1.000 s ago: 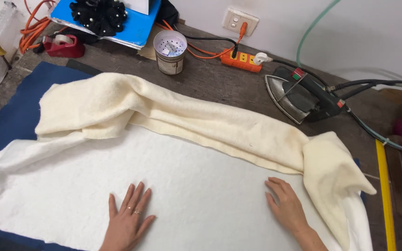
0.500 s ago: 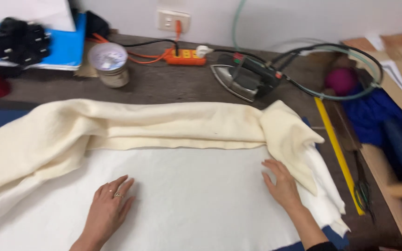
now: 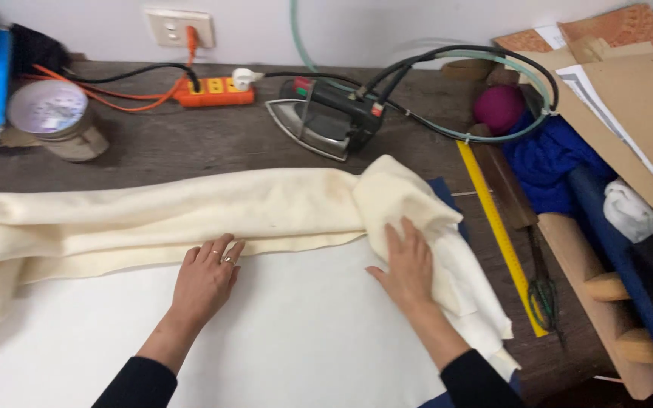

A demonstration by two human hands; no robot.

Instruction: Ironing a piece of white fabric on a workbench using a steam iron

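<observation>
I see my left hand (image 3: 204, 281) lying flat and open, fingers together, on the white sheet (image 3: 289, 340), its fingertips touching the lower edge of the rolled cream cloth (image 3: 190, 208) that stretches across the table (image 3: 213, 143). My right hand (image 3: 410, 266) also rests open, palm down, pressing the bunched right end of that cloth without gripping anything. At the back left a round tin (image 3: 58, 121) stands with its pale lid on, so I cannot tell what it holds, and an iron (image 3: 323, 125) sits near an orange power strip (image 3: 213, 91), with a yellow ruler (image 3: 496, 227) to the right.
</observation>
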